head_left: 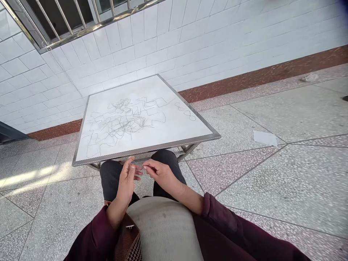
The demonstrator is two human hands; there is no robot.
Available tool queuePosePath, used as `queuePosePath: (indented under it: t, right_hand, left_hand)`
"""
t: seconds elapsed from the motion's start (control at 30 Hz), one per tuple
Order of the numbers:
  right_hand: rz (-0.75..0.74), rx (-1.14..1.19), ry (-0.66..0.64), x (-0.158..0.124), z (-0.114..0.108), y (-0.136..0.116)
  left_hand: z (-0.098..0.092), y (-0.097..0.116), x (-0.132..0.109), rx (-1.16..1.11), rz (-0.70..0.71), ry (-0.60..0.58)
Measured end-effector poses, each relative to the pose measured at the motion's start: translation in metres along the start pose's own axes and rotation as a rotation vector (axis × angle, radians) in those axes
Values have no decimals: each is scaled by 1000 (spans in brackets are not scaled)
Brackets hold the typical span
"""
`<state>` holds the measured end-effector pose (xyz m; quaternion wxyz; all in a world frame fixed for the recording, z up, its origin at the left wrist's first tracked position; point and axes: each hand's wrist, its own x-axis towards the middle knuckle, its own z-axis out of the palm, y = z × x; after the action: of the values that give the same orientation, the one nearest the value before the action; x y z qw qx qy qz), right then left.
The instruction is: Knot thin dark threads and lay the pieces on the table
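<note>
Above my lap, just off the table's near edge, my left hand (127,178) and my right hand (161,173) come together. A fine, thin wire (133,162) curves between them, barely visible. My right thumb and forefinger are pinched together on its end. On the left, the thumb and forefinger hold the wire while the other fingers stay loosely bent. Bent thin wires (125,125) lie in a tangled heap on the white tabletop (176,128). Small looped wire pieces (189,115) are set apart at the table's right side.
The low metal-edged table stands against a white tiled wall (130,47), in front of my knees (111,181). A barred window (70,18) is at upper left. A flat white piece (265,138) lies on the speckled floor (285,177) to the right.
</note>
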<state>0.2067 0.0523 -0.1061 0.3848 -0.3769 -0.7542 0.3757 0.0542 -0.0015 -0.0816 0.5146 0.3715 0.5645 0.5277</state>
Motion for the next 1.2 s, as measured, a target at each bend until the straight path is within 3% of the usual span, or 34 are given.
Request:
queuePosePath:
  t: [0.27, 0.47, 0.63, 1.2]
  right_hand:
    - [134, 131, 26, 1, 0, 1]
    - [146, 147, 70, 1, -1, -2]
    - [67, 27, 82, -1, -1, -6]
    - [-226, -273, 130, -12, 2, -8]
  left_hand:
    - [-2, -1, 0, -105, 14, 29]
    - [-1, -1, 1, -150, 68, 39]
    - [3, -3, 0, -183, -19, 58]
    - [3, 2, -4, -457, -65, 78]
